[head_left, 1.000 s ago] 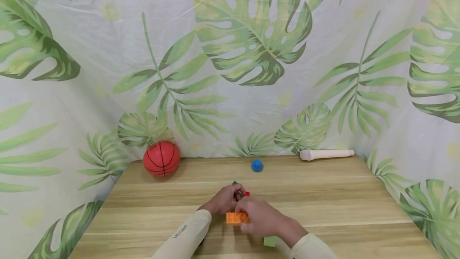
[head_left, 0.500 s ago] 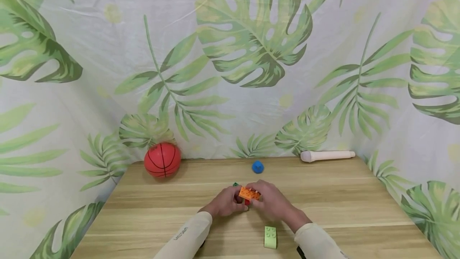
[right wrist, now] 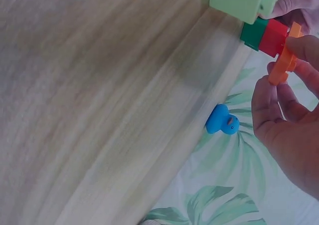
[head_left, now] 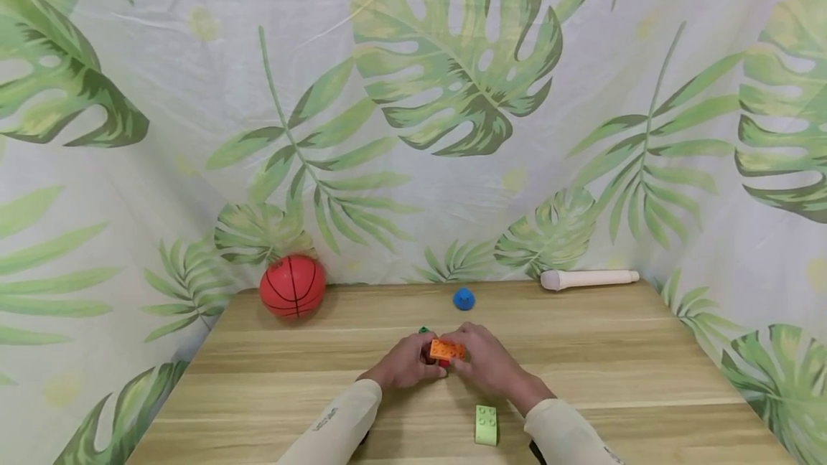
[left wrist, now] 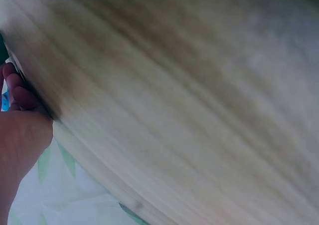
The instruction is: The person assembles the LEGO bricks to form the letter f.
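Note:
In the head view, my right hand (head_left: 489, 361) pinches an orange toy brick (head_left: 446, 350) between thumb and fingers. Directly under it is a red brick (right wrist: 273, 38), which sits on a green brick (right wrist: 253, 34) standing on the table; in the right wrist view the orange piece touches the red one. My left hand (head_left: 408, 363) curls round the red and green stack from the left and covers most of it. Only the wrist side and some curled fingers of this hand show in the left wrist view. A light green brick (head_left: 486, 425) stands nearer the front.
At the back of the wooden table (head_left: 581, 372) are a red basketball (head_left: 293, 287) on the left, a blue toy duck (head_left: 463, 299) near the middle, and a white toy microphone (head_left: 589, 279) on the right. A leaf-patterned cloth (head_left: 452, 214) hangs behind.
My right hand has carried the orange brick forward and rightward onto the red brick, then levelled it. The light green brick now shows fully. My left hand has stayed nearly in place.

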{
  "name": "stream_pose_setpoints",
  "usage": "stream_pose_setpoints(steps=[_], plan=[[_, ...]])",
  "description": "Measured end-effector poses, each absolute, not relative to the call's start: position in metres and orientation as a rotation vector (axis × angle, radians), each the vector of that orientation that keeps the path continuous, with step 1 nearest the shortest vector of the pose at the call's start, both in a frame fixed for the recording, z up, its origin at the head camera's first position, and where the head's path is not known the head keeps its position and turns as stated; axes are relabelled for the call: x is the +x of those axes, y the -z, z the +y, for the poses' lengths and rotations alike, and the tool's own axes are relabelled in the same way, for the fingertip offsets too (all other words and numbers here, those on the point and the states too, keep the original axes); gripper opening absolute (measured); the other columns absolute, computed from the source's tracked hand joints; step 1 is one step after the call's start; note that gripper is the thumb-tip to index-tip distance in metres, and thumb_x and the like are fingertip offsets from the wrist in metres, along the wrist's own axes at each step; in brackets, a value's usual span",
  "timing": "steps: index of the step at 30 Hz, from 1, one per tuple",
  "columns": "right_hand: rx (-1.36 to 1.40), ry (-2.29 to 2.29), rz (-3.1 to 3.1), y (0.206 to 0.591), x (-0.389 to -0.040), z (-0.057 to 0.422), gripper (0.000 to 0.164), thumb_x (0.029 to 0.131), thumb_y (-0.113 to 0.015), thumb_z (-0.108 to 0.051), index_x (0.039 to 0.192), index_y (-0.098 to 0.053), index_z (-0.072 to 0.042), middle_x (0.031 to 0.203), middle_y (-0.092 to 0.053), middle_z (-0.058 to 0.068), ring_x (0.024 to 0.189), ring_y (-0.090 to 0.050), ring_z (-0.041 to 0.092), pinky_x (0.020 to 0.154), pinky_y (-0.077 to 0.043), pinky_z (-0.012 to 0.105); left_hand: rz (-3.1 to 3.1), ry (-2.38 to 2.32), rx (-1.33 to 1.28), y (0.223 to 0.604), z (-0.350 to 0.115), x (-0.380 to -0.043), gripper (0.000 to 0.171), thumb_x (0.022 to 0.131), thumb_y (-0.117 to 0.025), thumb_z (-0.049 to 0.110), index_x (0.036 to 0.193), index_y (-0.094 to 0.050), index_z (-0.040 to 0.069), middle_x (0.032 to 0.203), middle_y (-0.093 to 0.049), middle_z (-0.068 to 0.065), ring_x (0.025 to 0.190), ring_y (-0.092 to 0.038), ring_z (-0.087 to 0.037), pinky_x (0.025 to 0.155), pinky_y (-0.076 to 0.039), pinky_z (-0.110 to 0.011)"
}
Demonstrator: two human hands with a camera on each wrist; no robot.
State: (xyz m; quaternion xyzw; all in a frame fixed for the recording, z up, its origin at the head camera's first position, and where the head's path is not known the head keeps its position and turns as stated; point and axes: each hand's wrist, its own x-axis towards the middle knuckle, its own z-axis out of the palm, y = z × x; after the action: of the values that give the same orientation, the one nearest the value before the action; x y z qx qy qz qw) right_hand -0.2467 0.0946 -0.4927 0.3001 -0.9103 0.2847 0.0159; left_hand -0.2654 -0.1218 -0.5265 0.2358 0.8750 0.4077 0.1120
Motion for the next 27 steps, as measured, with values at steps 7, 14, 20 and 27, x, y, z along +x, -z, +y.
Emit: stream_pose_setpoints(steps=[7, 14, 20, 27], plan=[[0.92, -0.908, -2.866, 0.4913, -0.2499, 0.0942, 0.039, 0.096, -0.075, -0.006, 0.135, -0.075, -0.01, 0.115, -0.066, 0.004, 0.105, -0.058, 0.019, 0.091, -0.053, 0.039, 2.565, -1.21, 0.704, 0.5282, -0.1221, -0.2676, 0.028, 0.093, -0.085, 0.011, 0.114, -0.067, 0.009, 0.103, -0.074, -0.002, 0.09, -0.06, -0.011, 0.081, -0.052, -0.023], [0.906, -0.878, -2.88, 0.4912, -0.2486, 0.0944, 0.038, 0.095, -0.076, -0.006, 0.133, -0.076, -0.011, 0.113, -0.066, 0.003, 0.104, -0.058, 0.019, 0.09, -0.053, 0.039, 2.544, -1.244, 0.69, 0.5268, -0.1218, -0.2661, 0.025, 0.093, -0.085, 0.01, 0.109, -0.066, 0.009, 0.094, -0.07, 0.0, 0.083, -0.056, -0.008, 0.074, -0.047, -0.019], [0.876, -0.896, -2.907, 0.4904, -0.2477, 0.0941, 0.038, 0.094, -0.077, -0.006, 0.132, -0.076, -0.011, 0.113, -0.067, 0.004, 0.103, -0.058, 0.018, 0.089, -0.052, 0.036, 2.551, -1.242, 0.69, 0.5274, -0.1215, -0.2663, 0.024, 0.093, -0.085, 0.01, 0.106, -0.065, 0.009, 0.091, -0.067, 0.001, 0.08, -0.054, -0.008, 0.071, -0.044, -0.019], [0.904, -0.87, -2.908, 0.4859, -0.2472, 0.0943, 0.036, 0.095, -0.078, -0.006, 0.131, -0.077, -0.01, 0.109, -0.066, 0.003, 0.1, -0.057, 0.016, 0.088, -0.052, 0.036, 2.569, -1.223, 0.703, 0.5296, -0.1217, -0.2679, 0.025, 0.092, -0.086, 0.011, 0.108, -0.065, 0.01, 0.093, -0.07, 0.001, 0.082, -0.056, -0.006, 0.073, -0.048, -0.019]])
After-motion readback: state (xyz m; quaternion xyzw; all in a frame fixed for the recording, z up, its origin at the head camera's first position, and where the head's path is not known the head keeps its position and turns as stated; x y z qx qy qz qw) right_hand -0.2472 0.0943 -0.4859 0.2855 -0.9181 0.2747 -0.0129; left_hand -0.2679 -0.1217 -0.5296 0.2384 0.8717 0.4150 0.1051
